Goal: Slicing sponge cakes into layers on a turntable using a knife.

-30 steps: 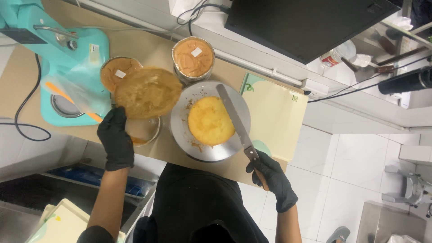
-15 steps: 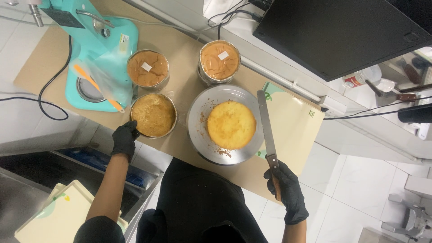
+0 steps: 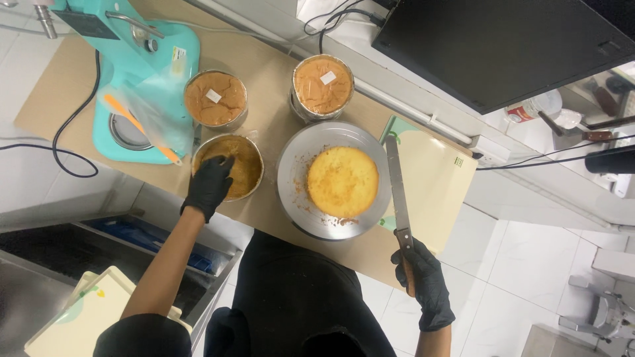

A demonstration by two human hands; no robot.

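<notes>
My left hand (image 3: 209, 186), in a black glove, presses down on a brown cake slice in a round tin (image 3: 246, 165) at the table's front edge. My right hand (image 3: 423, 281), also gloved, grips the dark handle of a long bread knife (image 3: 397, 188) whose blade lies beside a round metal turntable (image 3: 299, 178). A yellow sponge layer (image 3: 342, 182) sits on the turntable with crumbs around it.
Two more tins of brown cake (image 3: 215, 99) (image 3: 323, 84) stand behind. A turquoise stand mixer (image 3: 135, 73) with a piping bag (image 3: 149, 122) is at left. A pale cutting board (image 3: 433, 185) lies at right. A black screen (image 3: 503, 46) hangs behind the table.
My left hand has lowered the brown cake slice into the front tin and now rests on top of it. The knife has stayed beside the turntable in my right hand.
</notes>
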